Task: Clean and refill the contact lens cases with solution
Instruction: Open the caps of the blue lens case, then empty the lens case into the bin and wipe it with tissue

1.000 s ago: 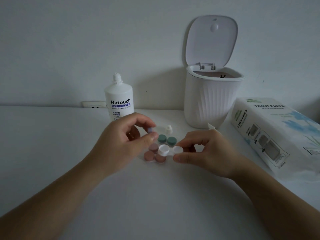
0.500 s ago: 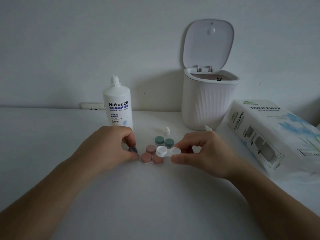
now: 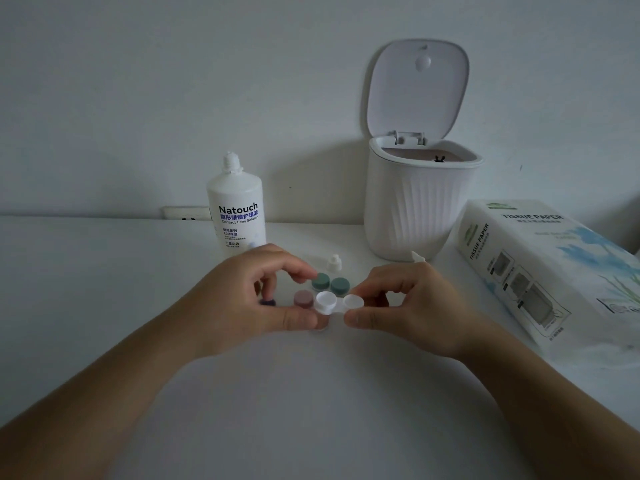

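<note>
Two hands over the worktop [image 3: 104, 289]. Right hand [image 3: 412, 306]: grip pinched on the right end of the white case [image 3: 337, 303], both wells uncapped. Left hand [image 3: 242, 299]: thumb at the case's left well, forefinger curved above, grip wide and holding nothing. Purple cap [image 3: 267, 302] lies behind the left fingers, partly hidden. Pink case [image 3: 303, 298] and green case [image 3: 330, 284] sit just behind, the pink one partly blocked by the thumb. Bottle [image 3: 237, 213], its cap [image 3: 334, 263], open bin [image 3: 415, 202] and tissue box [image 3: 540, 268] beyond.
</note>
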`<move>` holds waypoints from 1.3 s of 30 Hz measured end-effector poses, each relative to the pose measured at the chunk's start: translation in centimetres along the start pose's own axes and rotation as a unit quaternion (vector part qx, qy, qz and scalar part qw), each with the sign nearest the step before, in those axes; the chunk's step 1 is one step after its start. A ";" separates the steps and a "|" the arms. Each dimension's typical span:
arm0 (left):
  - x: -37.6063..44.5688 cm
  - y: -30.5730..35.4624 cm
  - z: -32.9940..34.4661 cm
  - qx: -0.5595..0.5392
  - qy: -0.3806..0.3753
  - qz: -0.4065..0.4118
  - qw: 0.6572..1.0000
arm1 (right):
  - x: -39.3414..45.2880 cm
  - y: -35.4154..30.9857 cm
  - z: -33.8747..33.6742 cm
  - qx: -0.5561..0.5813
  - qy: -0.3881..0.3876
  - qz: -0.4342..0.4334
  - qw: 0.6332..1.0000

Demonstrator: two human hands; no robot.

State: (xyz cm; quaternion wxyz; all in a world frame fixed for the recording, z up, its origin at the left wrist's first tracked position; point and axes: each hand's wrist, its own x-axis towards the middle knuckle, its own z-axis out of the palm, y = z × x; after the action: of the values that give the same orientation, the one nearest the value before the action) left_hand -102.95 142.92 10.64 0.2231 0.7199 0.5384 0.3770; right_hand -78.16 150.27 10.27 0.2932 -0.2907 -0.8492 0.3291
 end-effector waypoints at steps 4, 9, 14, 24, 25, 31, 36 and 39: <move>-0.1 0.3 1.0 -0.036 -0.009 -0.006 0.999 | 0.0 0.2 0.1 -0.003 -0.003 -0.010 1.000; -0.1 0.4 1.7 -0.068 -0.018 -0.028 0.997 | 0.0 0.2 0.0 -0.004 -0.015 -0.018 1.000; 0.0 0.5 1.6 -0.089 -0.010 -0.032 0.995 | -0.1 0.0 0.0 -0.018 -0.016 -0.013 1.000; -0.1 0.6 1.2 -0.090 -0.001 -0.044 0.995 | 0.2 1.6 -2.8 -0.056 0.327 0.078 0.940; -0.1 0.6 1.3 -0.091 0.000 -0.043 0.995 | 0.4 2.2 -3.4 -0.089 0.332 0.120 0.932; -0.2 0.4 1.4 -0.079 0.007 -0.043 0.996 | 0.6 4.0 -5.5 -0.220 0.163 0.261 0.926; -0.2 0.3 1.2 -0.077 0.012 -0.046 0.996 | 0.0 4.4 -4.8 -0.280 0.095 0.256 0.920; -0.1 0.1 1.3 -0.073 0.015 -0.053 0.996 | -0.3 5.0 -4.4 -0.264 0.138 0.259 0.919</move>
State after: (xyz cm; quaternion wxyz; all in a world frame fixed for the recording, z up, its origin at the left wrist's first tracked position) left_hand -101.87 142.93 9.87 0.2867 0.6662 0.5504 0.4137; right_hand -73.41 154.86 9.19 0.2248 -0.6099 -0.7513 0.1140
